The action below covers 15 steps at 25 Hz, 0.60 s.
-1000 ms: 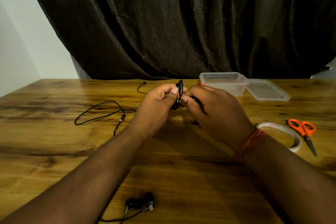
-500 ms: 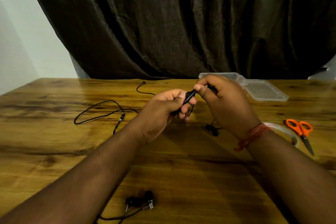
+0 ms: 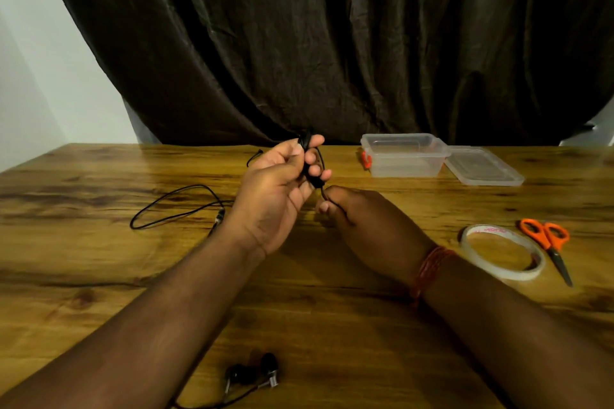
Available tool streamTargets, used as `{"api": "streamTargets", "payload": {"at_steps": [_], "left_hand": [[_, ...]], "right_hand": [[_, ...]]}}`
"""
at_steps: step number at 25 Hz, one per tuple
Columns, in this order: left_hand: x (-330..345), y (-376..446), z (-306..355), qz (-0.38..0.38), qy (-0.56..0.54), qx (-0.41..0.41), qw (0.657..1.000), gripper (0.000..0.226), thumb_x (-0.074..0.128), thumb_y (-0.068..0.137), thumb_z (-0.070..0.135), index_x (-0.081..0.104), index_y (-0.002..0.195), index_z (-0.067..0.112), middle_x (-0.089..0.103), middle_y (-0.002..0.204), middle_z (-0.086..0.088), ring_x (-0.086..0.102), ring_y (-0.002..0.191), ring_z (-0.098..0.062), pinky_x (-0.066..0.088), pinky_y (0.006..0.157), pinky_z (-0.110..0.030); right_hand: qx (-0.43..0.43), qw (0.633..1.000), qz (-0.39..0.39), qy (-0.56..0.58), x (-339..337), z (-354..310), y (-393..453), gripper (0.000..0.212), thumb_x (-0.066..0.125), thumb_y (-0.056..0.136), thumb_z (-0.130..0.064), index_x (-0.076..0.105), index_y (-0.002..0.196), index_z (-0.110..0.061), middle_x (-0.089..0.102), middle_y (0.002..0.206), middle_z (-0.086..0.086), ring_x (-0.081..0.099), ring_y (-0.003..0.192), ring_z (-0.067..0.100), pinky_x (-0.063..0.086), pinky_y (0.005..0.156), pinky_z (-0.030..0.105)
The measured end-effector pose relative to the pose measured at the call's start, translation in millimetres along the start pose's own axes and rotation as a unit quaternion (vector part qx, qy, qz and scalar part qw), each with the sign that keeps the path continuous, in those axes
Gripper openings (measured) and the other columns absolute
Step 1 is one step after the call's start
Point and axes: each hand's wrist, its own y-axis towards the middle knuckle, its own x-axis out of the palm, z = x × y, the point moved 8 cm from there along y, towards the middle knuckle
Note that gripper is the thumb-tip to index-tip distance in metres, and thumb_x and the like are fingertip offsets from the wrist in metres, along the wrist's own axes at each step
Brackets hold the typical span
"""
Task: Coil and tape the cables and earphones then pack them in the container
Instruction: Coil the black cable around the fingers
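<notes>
My left hand (image 3: 275, 189) is raised above the table and grips a small coil of black earphone cable (image 3: 310, 173) wound around its fingers. Just below and to the right, my right hand (image 3: 362, 222) pinches the loose end of that same cable. A second black cable (image 3: 176, 206) lies in a loose loop on the table to the left. A pair of black earbuds (image 3: 255, 373) lies near the front edge. The clear plastic container (image 3: 403, 156) stands open at the back, with its lid (image 3: 481, 166) beside it.
A roll of clear tape (image 3: 501, 251) lies flat at the right, next to orange-handled scissors (image 3: 548, 242). A small orange object (image 3: 366, 159) peeks out left of the container. A dark curtain hangs behind the wooden table (image 3: 99, 276).
My left hand has lifted and turned upright with the coil. My right hand has dropped from beside the coil to below it, drawing the cable end down.
</notes>
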Motion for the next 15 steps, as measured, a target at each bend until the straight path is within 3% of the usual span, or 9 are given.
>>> {"api": "streamTargets", "payload": {"at_steps": [2, 5, 9, 15], "left_hand": [[-3, 1, -1, 0.023, 0.056, 0.013, 0.998, 0.028, 0.035, 0.104, 0.005, 0.06, 0.115, 0.004, 0.052, 0.078, 0.001, 0.053, 0.069, -0.006, 0.053, 0.081, -0.027], [-3, -1, -6, 0.04, 0.224, 0.017, 0.974, 0.03, 0.032, 0.106, 0.009, 0.06, 0.116, 0.015, 0.054, 0.083, 0.003, 0.057, 0.077, -0.007, 0.05, 0.089, -0.029], [-2, -4, -15, 0.001, 0.374, -0.014, 0.927, 0.029, 0.033, 0.106, 0.013, 0.056, 0.125, 0.014, 0.06, 0.094, 0.004, 0.056, 0.087, -0.009, 0.047, 0.079, -0.019], [5, -5, -18, -0.059, 0.478, -0.02, 0.876, 0.027, 0.037, 0.106, 0.014, 0.06, 0.12, 0.013, 0.067, 0.115, -0.01, 0.061, 0.11, -0.024, 0.045, 0.097, -0.044]], "right_hand": [[-0.003, 0.999, -0.015, -0.048, 1, -3, -1, 0.018, 0.039, 0.102, -0.034, 0.053, 0.096, -0.024, 0.066, 0.097, 0.001, 0.061, 0.086, 0.022, 0.051, 0.074, 0.042], [-0.016, 0.992, -0.018, -0.124, -1, -7, -3, 0.022, 0.036, 0.102, -0.036, 0.055, 0.104, -0.024, 0.065, 0.1, 0.0, 0.061, 0.088, 0.022, 0.051, 0.072, 0.039], [-0.059, 0.985, 0.02, -0.158, -11, -18, -5, 0.021, 0.043, 0.099, -0.033, 0.059, 0.111, -0.027, 0.066, 0.104, -0.003, 0.063, 0.091, 0.021, 0.05, 0.071, 0.036], [-0.083, 0.968, 0.074, -0.223, -30, -18, -3, 0.016, 0.048, 0.096, -0.033, 0.062, 0.099, -0.026, 0.065, 0.092, -0.004, 0.06, 0.086, 0.019, 0.036, 0.064, 0.028]]}}
